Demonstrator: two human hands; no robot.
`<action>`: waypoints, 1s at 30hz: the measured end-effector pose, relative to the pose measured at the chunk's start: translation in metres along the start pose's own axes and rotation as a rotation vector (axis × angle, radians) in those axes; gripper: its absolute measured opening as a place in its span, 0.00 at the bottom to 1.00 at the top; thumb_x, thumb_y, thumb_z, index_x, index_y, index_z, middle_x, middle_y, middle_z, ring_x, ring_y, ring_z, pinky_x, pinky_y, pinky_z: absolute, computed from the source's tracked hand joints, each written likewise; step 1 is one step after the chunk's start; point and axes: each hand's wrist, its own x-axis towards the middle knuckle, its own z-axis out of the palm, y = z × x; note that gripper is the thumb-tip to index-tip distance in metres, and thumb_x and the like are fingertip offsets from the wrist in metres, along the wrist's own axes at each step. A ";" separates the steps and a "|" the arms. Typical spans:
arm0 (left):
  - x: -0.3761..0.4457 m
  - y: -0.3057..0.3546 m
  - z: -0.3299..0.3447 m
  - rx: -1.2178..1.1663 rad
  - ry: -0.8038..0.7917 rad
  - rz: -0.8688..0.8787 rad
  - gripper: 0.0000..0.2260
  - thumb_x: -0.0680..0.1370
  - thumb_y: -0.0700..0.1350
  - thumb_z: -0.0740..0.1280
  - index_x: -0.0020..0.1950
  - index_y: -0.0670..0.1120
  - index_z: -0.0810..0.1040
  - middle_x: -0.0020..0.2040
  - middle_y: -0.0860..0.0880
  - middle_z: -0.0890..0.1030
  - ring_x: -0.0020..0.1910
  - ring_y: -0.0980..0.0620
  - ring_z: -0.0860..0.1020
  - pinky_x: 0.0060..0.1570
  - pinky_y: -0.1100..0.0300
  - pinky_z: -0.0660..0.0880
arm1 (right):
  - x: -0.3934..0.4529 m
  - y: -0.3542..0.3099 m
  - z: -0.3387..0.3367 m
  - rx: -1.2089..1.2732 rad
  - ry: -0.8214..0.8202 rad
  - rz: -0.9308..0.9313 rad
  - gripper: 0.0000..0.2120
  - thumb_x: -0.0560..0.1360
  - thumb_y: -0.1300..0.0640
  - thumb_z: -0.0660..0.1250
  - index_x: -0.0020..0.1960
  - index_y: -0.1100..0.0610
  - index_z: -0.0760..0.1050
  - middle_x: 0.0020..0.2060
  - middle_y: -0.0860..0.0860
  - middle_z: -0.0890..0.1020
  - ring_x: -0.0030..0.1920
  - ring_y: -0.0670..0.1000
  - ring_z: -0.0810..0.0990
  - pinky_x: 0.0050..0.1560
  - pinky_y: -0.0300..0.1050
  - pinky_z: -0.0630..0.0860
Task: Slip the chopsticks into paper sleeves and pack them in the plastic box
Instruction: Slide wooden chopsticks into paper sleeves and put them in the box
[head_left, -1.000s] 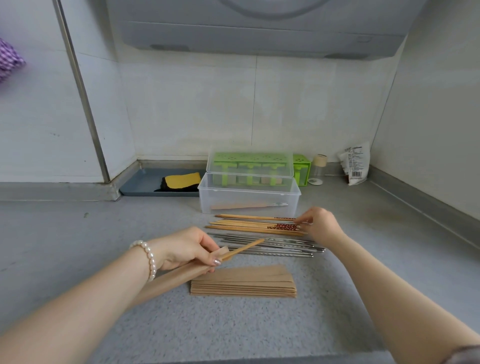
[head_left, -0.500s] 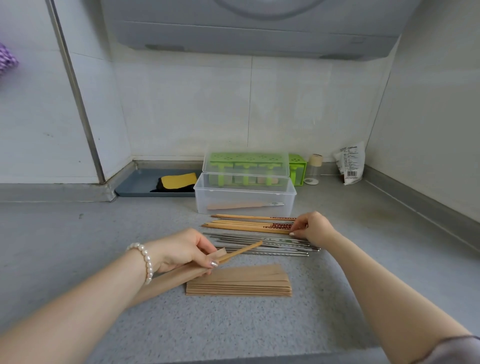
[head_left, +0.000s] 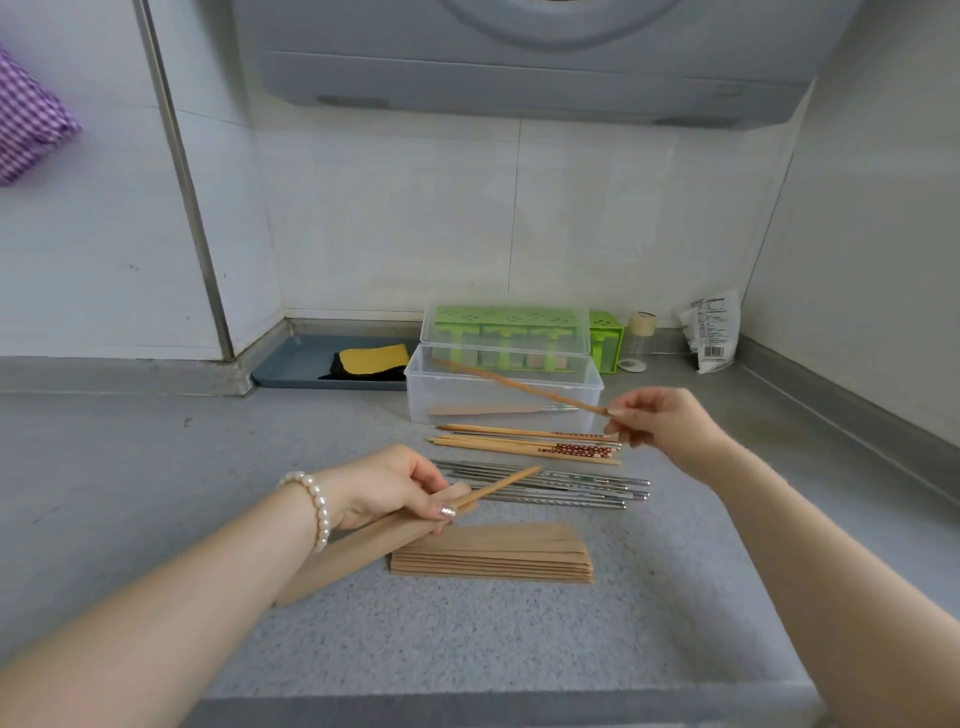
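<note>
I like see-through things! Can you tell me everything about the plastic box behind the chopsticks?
The plastic box is clear, rectangular and looks like thin, cloudy plastic. It stands open on the grey counter, near the back wall, its hinged lid tipped up behind it. Inside, one filled paper sleeve lies flat, a metal end poking out. Green holders show through the lid. No hand touches the box; a wooden chopstick is held in front of it.

Grey speckled counter (head_left: 156, 467), white tiled walls (head_left: 395, 218), daylight.
</note>
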 end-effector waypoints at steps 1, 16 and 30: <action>-0.001 0.002 0.001 -0.003 0.011 0.009 0.05 0.72 0.35 0.70 0.44 0.44 0.81 0.37 0.48 0.84 0.42 0.51 0.81 0.55 0.52 0.77 | -0.005 -0.007 -0.005 0.119 -0.011 -0.006 0.07 0.74 0.68 0.64 0.40 0.62 0.78 0.28 0.52 0.82 0.29 0.50 0.75 0.30 0.36 0.74; -0.031 0.023 0.002 0.054 0.130 0.066 0.07 0.69 0.36 0.72 0.42 0.47 0.82 0.39 0.51 0.84 0.42 0.53 0.82 0.46 0.60 0.77 | -0.057 -0.037 -0.054 0.280 0.007 -0.085 0.14 0.55 0.51 0.81 0.31 0.59 0.81 0.25 0.53 0.81 0.24 0.46 0.75 0.26 0.33 0.74; -0.039 0.025 0.007 0.115 0.157 0.068 0.07 0.69 0.37 0.74 0.40 0.49 0.82 0.40 0.52 0.82 0.43 0.55 0.78 0.43 0.64 0.74 | -0.062 -0.051 -0.050 0.094 0.145 -0.171 0.06 0.72 0.71 0.65 0.38 0.64 0.77 0.23 0.50 0.81 0.22 0.43 0.75 0.27 0.31 0.74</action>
